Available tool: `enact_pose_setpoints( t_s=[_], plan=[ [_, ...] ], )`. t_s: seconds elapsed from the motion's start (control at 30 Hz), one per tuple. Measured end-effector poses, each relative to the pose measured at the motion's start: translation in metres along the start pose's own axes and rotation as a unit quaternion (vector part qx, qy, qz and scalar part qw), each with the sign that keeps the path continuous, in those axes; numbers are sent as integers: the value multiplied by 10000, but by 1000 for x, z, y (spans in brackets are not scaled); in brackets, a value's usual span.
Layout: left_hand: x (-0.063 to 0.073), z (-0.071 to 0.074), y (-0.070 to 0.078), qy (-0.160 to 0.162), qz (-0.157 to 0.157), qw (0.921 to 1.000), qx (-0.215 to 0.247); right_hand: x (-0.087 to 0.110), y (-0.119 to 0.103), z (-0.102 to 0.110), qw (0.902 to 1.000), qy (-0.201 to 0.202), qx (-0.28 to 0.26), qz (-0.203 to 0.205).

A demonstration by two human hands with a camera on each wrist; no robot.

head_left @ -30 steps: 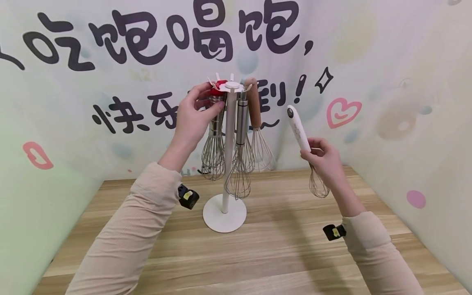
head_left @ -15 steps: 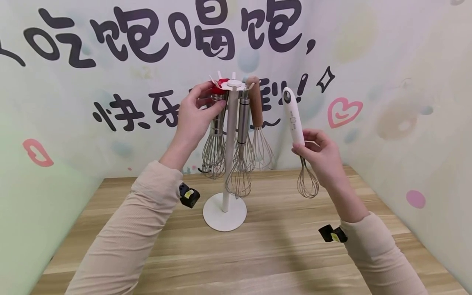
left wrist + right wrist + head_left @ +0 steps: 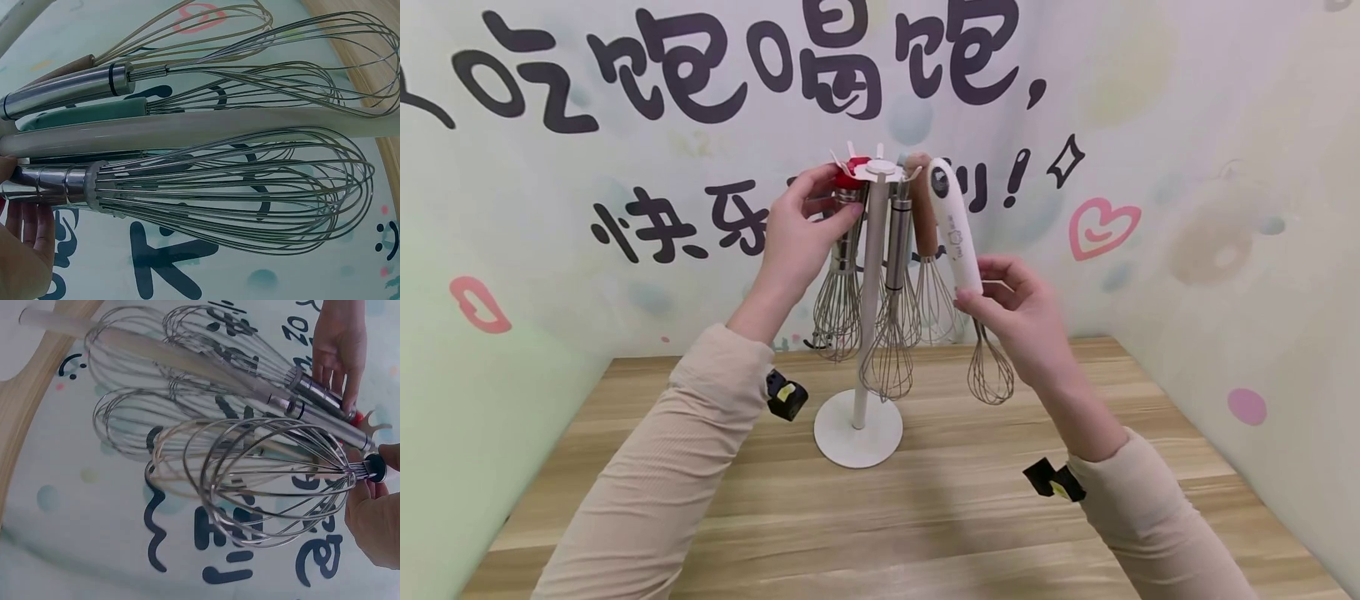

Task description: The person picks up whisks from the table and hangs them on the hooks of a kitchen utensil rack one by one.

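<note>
My left hand (image 3: pixel 801 237) grips the upper handle of a red-topped steel whisk (image 3: pixel 56 184), which hangs at the left side of a white rotating-style rack (image 3: pixel 870 300). In my right hand (image 3: pixel 1026 321) is a white-handled whisk (image 3: pixel 957 229), pinched low on the handle, wires down and the handle leaning left. Its top end is close to the rack's right hooks; whether it touches cannot be told. A steel-handled whisk (image 3: pixel 898 246) and a wooden-handled whisk (image 3: pixel 926 221) hang from the rack between the hands. Behind the pole, a green-handled whisk (image 3: pixel 87 115) shows in the left wrist view.
The rack's round white base (image 3: pixel 831 437) stands on a wood-grain table (image 3: pixel 985 500). A printed backdrop (image 3: pixel 1097 75) rises close behind, with side walls left and right. Each sleeve has a small black device (image 3: pixel 787 395) at its cuff.
My right hand has brought the white-handled whisk leftward and slightly up, from well right of the rack to beside the wooden-handled whisk. My left hand has kept its grip at the red top.
</note>
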State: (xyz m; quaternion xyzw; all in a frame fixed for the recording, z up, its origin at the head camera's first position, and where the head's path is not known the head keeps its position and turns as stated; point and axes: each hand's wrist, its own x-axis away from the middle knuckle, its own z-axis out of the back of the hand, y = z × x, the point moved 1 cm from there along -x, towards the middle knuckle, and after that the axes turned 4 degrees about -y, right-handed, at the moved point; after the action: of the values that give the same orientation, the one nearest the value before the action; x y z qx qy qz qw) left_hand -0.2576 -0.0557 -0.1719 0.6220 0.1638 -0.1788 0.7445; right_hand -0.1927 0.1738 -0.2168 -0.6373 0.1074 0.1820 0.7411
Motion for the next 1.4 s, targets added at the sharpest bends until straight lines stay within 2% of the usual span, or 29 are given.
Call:
enact_pose_setpoints(
  t_s=[0.4,0.8,1.13,1.4],
  plan=[
    [0,1,-2,-28,-35,10000,-86,-6,-6,-32,9996,-219,-131,88],
    [0,3,-3,-120,-32,9999,-90,-9,0,-42,9996,-212,-166,30],
    [1,6,-3,-260,-13,9997,41,-9,3,-51,9989,-179,-441,-27],
    [0,8,-6,-373,59,9993,-53,-9,5,-57,9964,-116,-836,-75]
  ],
)
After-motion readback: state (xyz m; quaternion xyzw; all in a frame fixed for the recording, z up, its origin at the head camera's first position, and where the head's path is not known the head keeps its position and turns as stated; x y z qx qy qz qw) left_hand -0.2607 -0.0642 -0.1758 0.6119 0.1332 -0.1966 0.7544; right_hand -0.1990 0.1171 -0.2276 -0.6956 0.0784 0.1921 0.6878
